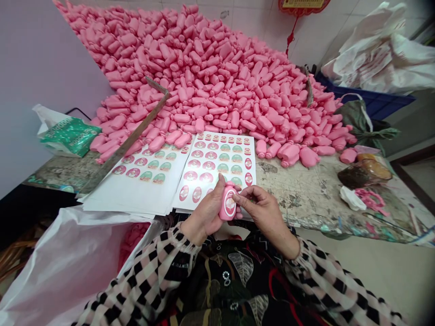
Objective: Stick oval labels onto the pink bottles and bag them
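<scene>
At the near edge of the sheet (pixel 217 166), the left hand (pixel 206 210) curled its fingers around a bottle (pixel 223 213); the right hand's (pixel 268 215) thumb and forefinger nearly met at its label (pixel 230 204), grip unclear.

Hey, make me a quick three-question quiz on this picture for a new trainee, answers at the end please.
1. What does the left grip hold?
2. True or false: the green package lies to the left of the sticker sheets.
3. Where in the picture is the blue crate? A) upper right B) lower left C) lower right

Key: 1. A pink bottle with an oval label. 2. True. 3. A.
</scene>
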A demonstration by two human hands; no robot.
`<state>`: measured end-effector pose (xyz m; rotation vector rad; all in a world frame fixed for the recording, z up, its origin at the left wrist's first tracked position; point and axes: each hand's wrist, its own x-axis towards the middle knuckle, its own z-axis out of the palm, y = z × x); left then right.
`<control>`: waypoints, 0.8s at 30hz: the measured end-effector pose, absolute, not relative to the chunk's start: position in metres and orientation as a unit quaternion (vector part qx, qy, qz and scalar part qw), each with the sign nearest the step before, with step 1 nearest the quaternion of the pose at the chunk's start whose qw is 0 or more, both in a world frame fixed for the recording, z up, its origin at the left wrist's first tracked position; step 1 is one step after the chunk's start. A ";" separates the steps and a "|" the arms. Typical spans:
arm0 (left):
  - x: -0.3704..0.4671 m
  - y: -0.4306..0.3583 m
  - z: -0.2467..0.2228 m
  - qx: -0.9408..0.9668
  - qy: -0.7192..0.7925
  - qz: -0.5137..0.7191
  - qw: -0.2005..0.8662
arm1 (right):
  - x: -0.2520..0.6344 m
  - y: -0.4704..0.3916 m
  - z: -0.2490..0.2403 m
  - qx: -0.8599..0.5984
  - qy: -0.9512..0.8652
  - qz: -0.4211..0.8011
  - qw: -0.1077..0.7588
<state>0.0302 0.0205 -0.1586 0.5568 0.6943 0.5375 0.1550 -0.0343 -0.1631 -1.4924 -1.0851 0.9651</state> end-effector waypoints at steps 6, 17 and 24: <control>0.010 0.019 -0.161 0.343 0.279 0.141 0.886 | 0.170 -0.043 -0.162 -0.674 -0.625 0.156 0.361; 0.007 0.007 -0.154 0.405 0.320 0.096 0.851 | 0.149 -0.030 -0.159 -0.491 -0.321 0.678 0.443; -0.038 -0.003 -0.130 0.457 0.391 0.097 0.793 | 0.166 -0.019 -0.174 -0.519 -0.437 0.623 0.389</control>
